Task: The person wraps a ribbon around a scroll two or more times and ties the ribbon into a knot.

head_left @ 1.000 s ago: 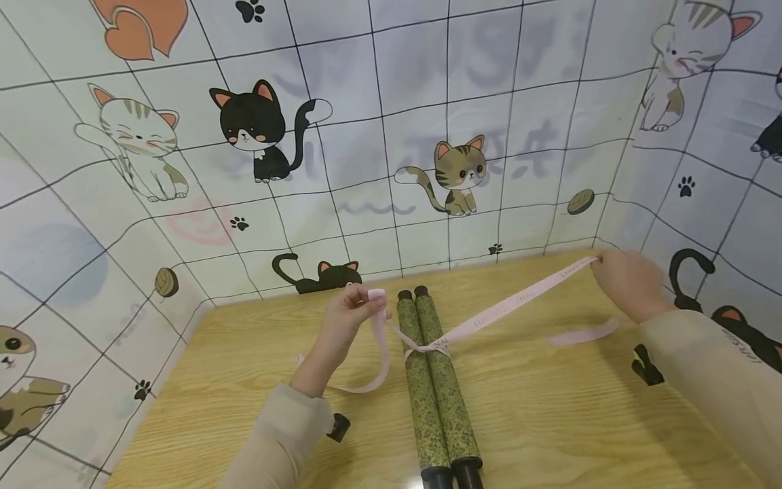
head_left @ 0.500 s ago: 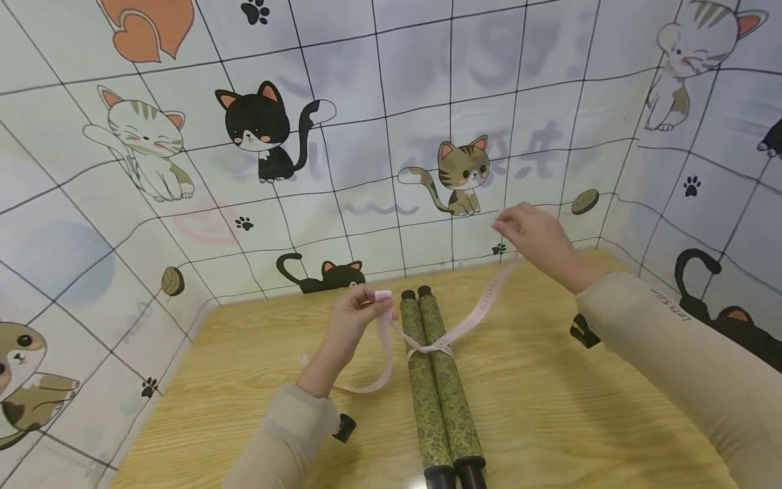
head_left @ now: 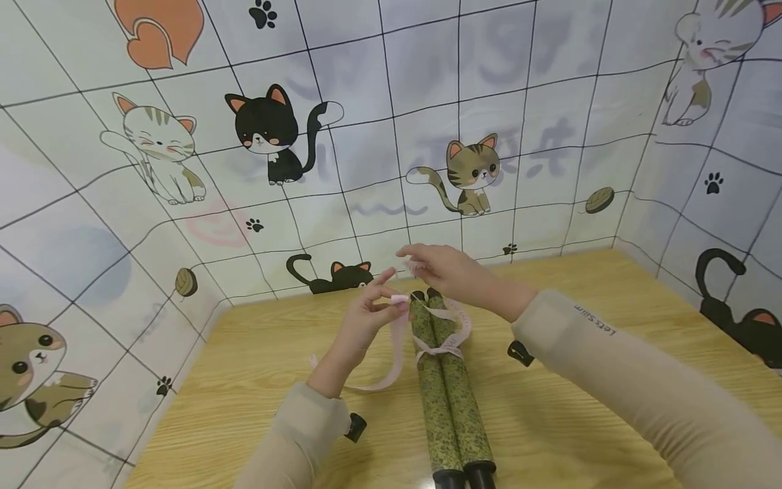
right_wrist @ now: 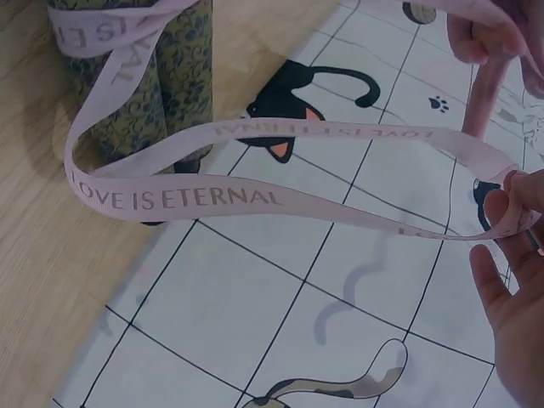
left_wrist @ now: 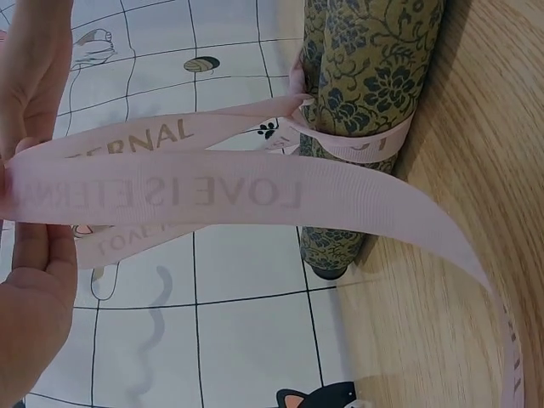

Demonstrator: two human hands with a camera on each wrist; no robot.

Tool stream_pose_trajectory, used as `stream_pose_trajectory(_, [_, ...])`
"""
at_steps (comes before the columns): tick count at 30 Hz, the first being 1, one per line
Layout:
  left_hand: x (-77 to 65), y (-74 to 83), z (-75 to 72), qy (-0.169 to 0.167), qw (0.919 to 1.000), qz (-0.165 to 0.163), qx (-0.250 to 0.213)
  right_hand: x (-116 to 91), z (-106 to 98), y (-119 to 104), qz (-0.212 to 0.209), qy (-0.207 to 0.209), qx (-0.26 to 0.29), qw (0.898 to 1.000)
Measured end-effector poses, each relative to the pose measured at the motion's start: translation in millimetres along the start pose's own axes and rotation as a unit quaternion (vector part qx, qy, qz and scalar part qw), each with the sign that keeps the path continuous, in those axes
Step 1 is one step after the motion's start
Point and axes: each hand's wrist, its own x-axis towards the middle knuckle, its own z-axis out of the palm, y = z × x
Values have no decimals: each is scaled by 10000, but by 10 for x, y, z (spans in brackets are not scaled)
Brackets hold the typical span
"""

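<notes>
Hands (head_left: 363,318) (head_left: 453,273) pinching ribbed ribbon (left_wrist: 340,191), floral-patterned cylinders (left_wrist: 374,68)

The right hand (head_left: 455,275) has swung in, fingers (head_left: 413,250) near the left hand (head_left: 360,322), ribbon (right_wrist: 204,197) seemingly looped slack

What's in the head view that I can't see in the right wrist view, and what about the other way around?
Only the head view shows the beige fabric sleeves and the orange heart print.

Only the right wrist view shows readable brownish lettering, LOVE IS ETERNAL, on the pale pink fabric ribbon.

Both share that ribbon around two green patterned cylindrical rolls, the yellowish wood-grain tabletop, the white grid-printed backdrop, and the left hand and right hand.
</notes>
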Motion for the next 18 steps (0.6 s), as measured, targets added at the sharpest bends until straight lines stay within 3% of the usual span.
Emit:
stream_pose_trajectory(4, [1, -9, -22, 5, 10000, 24, 21, 4, 83, -50, -241, 120, 201, 9994])
stream_pose_trajectory(7, [4, -20, -33, 114, 9999, 114, 26, 3, 168, -12, -186, 169, 164, 9995])
stream_pose_trajectory(11, [-2, -35, -27, 280, 9995, 108, 79, -22, 332, 91, 143, -307, -244, 9991])
stream_pose_trajectory(14, [-1, -52, -17, 345, 9990, 117, 240, -69, 425, 151, -38, -563, -624, 9965])
stream_pose_trajectory(18, [7, -66, -19, 413, 9975, 294, 490, -134, 434, 143, -384, -337, -96, 9986])
